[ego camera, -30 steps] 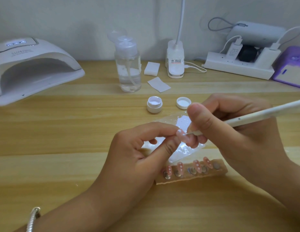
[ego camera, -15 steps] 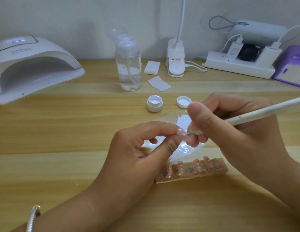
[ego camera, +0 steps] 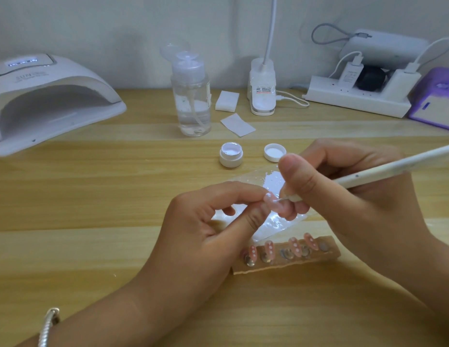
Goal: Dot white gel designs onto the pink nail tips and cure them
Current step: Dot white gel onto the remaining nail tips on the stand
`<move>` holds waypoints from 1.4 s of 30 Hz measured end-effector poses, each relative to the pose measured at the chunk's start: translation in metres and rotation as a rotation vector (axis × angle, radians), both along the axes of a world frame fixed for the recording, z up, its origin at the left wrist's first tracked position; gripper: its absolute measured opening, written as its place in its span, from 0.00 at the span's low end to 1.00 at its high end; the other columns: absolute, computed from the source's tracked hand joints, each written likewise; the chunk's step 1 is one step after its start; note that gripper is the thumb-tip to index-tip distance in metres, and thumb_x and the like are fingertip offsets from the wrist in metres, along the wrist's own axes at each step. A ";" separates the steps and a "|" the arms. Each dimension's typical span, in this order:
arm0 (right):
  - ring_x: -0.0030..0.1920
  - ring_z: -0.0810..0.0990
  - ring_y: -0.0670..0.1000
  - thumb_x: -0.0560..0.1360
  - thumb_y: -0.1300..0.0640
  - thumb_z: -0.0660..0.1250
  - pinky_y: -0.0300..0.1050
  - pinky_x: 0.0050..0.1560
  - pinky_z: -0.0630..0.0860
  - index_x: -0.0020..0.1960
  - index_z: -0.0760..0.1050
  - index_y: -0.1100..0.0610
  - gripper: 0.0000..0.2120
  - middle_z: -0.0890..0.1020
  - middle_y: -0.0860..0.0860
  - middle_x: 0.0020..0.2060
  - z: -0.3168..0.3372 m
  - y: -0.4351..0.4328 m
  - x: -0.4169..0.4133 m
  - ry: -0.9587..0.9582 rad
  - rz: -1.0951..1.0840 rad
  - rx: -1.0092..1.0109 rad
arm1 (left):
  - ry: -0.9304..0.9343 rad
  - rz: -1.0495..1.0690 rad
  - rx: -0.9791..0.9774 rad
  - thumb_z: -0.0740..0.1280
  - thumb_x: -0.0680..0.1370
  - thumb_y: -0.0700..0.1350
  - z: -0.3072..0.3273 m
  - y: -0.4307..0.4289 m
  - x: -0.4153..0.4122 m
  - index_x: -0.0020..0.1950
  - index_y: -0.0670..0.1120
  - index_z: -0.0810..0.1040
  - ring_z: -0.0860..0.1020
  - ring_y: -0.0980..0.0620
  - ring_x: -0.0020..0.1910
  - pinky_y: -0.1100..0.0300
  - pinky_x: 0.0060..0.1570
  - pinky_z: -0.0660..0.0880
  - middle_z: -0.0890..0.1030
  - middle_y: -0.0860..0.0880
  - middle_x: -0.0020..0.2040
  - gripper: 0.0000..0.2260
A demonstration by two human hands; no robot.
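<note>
Pink glossy nail tip [ego camera: 270,200] pinched by left hand [ego camera: 206,236], slim white dotting pen [ego camera: 393,169] in right hand [ego camera: 363,199] grip

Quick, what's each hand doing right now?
Left hand: pinching a pink nail tip.
Right hand: gripping the white dotting pen, its point at that tip.

Plain pale wall [ego camera: 93,21] at the back, softly shadowed. Below it, a light wooden table [ego camera: 80,196], grain running side to side. White lamp [ego camera: 262,96] at the table's far edge, neck rising out of view. Power strip [ego camera: 356,103] to its right, near the wall.
</note>
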State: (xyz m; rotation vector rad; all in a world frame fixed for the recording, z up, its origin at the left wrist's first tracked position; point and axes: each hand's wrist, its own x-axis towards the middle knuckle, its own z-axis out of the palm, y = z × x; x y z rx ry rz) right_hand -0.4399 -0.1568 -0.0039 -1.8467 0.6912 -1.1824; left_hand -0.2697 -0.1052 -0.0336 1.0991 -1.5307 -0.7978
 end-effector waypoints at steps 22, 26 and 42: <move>0.23 0.72 0.45 0.79 0.45 0.63 0.37 0.27 0.71 0.34 0.79 0.55 0.20 0.77 0.51 0.24 -0.015 -0.044 -0.023 0.151 -0.270 0.058 | -0.018 0.039 0.039 0.70 0.79 0.47 -0.001 -0.001 0.000 0.46 0.53 0.84 0.82 0.49 0.41 0.63 0.46 0.77 0.86 0.58 0.47 0.04; 0.23 0.72 0.44 0.79 0.43 0.63 0.34 0.28 0.69 0.31 0.78 0.53 0.21 0.75 0.50 0.22 -0.023 -0.049 -0.023 0.238 -0.294 0.017 | -0.013 0.031 0.070 0.69 0.78 0.46 -0.004 -0.002 0.001 0.45 0.51 0.84 0.82 0.45 0.39 0.64 0.40 0.77 0.86 0.55 0.46 0.05; 0.24 0.75 0.46 0.80 0.49 0.64 0.36 0.29 0.71 0.32 0.77 0.52 0.19 0.76 0.50 0.23 -0.032 -0.052 -0.024 0.247 -0.298 -0.035 | -0.050 0.026 0.137 0.67 0.76 0.49 -0.007 -0.005 0.002 0.45 0.54 0.83 0.83 0.44 0.42 0.48 0.46 0.77 0.85 0.52 0.42 0.05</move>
